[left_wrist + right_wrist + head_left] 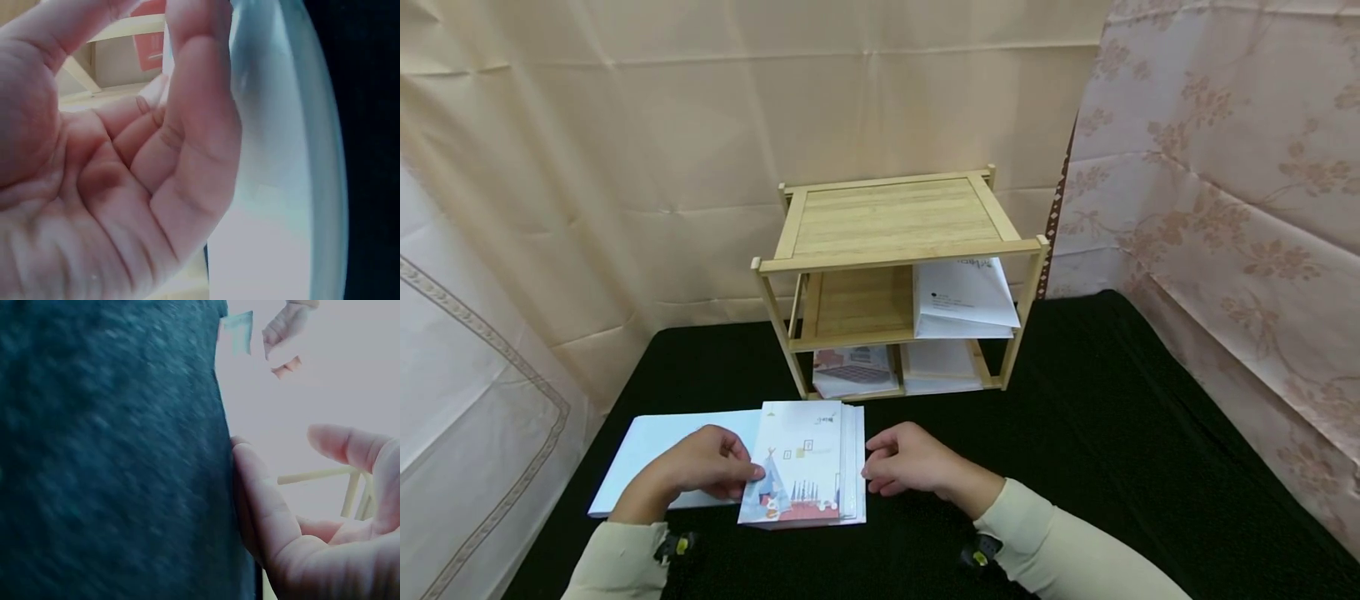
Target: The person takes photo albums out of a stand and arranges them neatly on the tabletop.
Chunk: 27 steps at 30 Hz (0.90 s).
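Note:
In the head view, a stack of books [797,462] lies near the table's front, its top cover printed with a blue tent and small figures. The lower books jut out to the right as white edges. My left hand [711,462] pinches the stack's left edge, thumb on the cover. Beneath that hand lies a larger pale blue book [658,450], flat on the table. My right hand [917,462] is just beside the stack's right edge, fingers loosely bent with a gap to the thumb. In the right wrist view nothing shows between the right fingers [269,500] and thumb.
Behind the books stands a small wooden shelf [895,217]. White books [966,300] stand on its middle tier at the right; a printed book [853,371] and a white one [940,367] are on the bottom tier. Black cloth [1112,450] covers the table. Curtains hang around it.

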Motion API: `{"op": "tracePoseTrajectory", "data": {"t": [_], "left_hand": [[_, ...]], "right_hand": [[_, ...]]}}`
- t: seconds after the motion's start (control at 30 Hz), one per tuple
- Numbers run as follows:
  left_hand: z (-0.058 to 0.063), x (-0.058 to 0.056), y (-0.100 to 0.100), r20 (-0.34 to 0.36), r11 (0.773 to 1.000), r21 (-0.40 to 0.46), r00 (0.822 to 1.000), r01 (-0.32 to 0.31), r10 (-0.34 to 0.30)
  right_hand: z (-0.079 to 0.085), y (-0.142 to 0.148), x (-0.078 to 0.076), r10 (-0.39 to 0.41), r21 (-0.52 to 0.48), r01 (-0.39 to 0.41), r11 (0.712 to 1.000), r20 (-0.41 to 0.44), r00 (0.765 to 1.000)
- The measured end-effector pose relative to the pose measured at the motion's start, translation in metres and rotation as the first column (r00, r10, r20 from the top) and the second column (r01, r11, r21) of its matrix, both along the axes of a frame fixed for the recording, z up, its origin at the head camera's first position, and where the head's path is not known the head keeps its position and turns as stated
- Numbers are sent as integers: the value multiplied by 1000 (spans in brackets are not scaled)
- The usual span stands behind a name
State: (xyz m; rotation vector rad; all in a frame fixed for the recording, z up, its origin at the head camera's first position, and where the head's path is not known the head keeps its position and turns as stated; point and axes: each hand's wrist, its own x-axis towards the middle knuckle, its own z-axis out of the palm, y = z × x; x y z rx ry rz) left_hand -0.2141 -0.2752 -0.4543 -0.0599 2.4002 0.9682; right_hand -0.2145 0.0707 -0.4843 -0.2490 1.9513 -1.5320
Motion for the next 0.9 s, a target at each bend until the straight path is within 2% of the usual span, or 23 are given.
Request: {"op": "tracePoseTrajectory", "data": {"t": [0.17, 0.3, 0.47, 0.63, 0.8, 0.9], "left_hand": [[9, -1, 2, -90, 994, -94, 995, -49, 41], [22, -3, 5, -154, 992, -105, 987, -70, 53], [36, -7, 13, -230, 994, -74, 971, -82, 63], [44, -8, 25, -290, 997, -34, 955, -72, 59], [51, -10, 39, -319, 998, 8, 946, -66, 64], [54, -13, 47, -324, 999, 35, 945, -40, 50]], "right_hand": [[9, 11, -6, -16, -18, 16, 1000, -25, 1000], [16, 20, -11, -22, -21, 21, 1000, -47, 999], [24, 32, -13, -49, -19, 48, 999, -56, 997], [35, 51, -15, -78, -5, 78, 997, -88, 993], [48, 72, -18, -126, 3, 127, 992, -112, 986], [55, 86, -20, -139, 10, 141, 990, -130, 982]]}}
